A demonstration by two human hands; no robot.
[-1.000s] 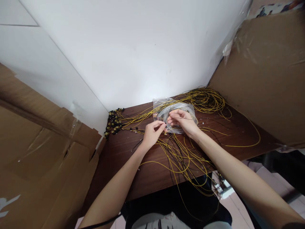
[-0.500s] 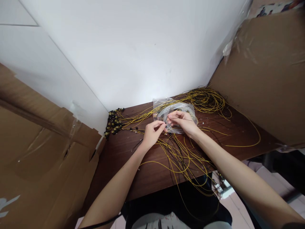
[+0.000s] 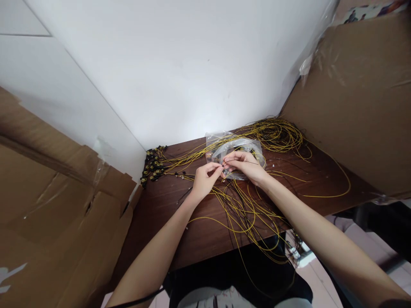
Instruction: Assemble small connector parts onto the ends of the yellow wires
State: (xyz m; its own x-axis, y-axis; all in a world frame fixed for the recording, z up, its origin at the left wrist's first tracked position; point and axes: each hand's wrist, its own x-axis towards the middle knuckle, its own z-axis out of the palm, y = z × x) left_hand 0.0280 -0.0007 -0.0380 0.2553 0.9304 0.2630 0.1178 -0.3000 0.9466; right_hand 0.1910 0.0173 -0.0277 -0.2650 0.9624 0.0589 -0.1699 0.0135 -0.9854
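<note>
My left hand (image 3: pixel 205 179) and my right hand (image 3: pixel 245 166) meet over the middle of a dark wooden table (image 3: pixel 180 222), fingertips almost touching. Both pinch a thin wire end with a small connector between them. The right fingers also hold a thin black wire that sticks out to the right. Just behind the hands lies a clear plastic bag (image 3: pixel 239 147) with something dark inside. Loose yellow and black wires (image 3: pixel 244 209) trail from under the hands over the front edge of the table.
A cluster of black-and-yellow connectors (image 3: pixel 153 164) lies at the table's back left. A big tangle of yellow wires (image 3: pixel 278 132) fills the back right corner. Cardboard sheets stand at the left (image 3: pixel 58 196) and right (image 3: pixel 359 98); a white wall (image 3: pixel 180 72) is behind.
The right hand has closed in slightly toward the left hand; otherwise nothing visibly moved.
</note>
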